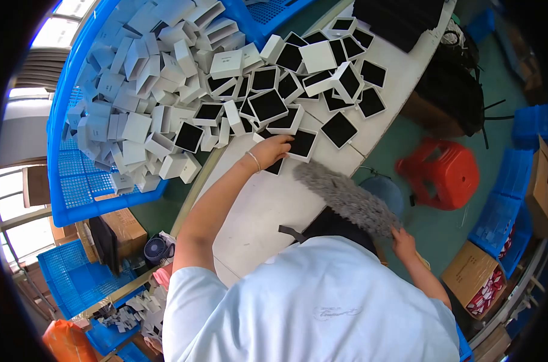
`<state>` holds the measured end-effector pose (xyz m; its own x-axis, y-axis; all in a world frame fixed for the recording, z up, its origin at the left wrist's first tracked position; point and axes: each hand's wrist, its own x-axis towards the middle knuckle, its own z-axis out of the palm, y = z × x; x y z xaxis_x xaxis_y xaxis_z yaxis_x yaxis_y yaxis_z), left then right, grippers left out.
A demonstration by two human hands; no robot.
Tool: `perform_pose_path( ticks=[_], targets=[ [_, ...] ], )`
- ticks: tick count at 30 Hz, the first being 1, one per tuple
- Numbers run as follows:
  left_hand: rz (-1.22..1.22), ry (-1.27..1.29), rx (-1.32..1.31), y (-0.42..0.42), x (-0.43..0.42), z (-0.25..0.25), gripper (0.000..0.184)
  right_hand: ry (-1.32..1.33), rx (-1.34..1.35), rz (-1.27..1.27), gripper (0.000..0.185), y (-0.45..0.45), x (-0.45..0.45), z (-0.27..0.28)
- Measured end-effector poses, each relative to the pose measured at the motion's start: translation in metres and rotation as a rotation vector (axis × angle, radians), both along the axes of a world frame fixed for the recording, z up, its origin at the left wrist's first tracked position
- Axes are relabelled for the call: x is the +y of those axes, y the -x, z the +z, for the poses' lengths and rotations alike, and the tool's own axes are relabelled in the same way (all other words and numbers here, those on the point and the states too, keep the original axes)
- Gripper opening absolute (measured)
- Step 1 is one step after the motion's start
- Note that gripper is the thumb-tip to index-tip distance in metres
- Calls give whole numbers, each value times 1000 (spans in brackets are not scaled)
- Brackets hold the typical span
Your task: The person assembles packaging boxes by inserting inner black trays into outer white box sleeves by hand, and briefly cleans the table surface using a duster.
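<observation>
I judge this dusting, my right hand [403, 242] closed round a grey duster [346, 196], my left hand [272, 151] half-curled at a black-lined box [303, 146] between the surface's [256, 211] long edges, grip unclear, the next stroke needing it steady

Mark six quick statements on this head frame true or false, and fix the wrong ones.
1. The right hand holds a grey fluffy duster. True.
2. The stool on the floor is yellow. False: it is a red stool.
3. The left hand is at the dark-faced boxes on the white table. True.
4. The dark-faced boxes lie in neat rows. False: they are jumbled.
5. White boxes are heaped in a blue crate. True.
6. Both hands wear gloves. False: both are bare.
</observation>
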<state>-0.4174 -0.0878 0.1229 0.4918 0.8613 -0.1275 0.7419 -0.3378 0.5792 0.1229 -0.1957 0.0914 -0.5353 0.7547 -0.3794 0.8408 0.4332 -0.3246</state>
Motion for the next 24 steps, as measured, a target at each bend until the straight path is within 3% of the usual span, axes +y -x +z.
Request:
perform_pose_path(
  ticks=[7,9,11,12,14,15,17,21,23,24],
  targets=[
    [68,-232,79,-21,-17,-17,11,53,-94,-283,48,-130,-31,37],
    [65,-302,240,-27,-21,-23,8,64,-119,-339,47,-152,-39,47],
    [74,-307,276,-33,-27,-28,11,240,-268,-642,47,-171,-44,52],
    [47,-338,375,-36,-31,-29,12,227,-271,-641,47,-179,-50,43],
    [13,-342,503,-43,-38,-33,14,-243,-103,-805,33,-187,-53,1],
    [-13,-340,559,-47,-42,-33,15,-255,-100,-803,33,-184,-43,-7],
    [-10,-326,616,-57,-48,-36,12,256,390,-1442,20,-169,-7,-24],
    [160,-385,521,-82,-69,-49,12,81,500,-1502,13,-91,50,-6],
    [344,-540,390,-98,-86,-56,16,212,704,-1500,19,-77,80,10],
    [395,-451,302,-104,-98,-52,17,144,811,-1466,17,-56,90,25]
  ],
)
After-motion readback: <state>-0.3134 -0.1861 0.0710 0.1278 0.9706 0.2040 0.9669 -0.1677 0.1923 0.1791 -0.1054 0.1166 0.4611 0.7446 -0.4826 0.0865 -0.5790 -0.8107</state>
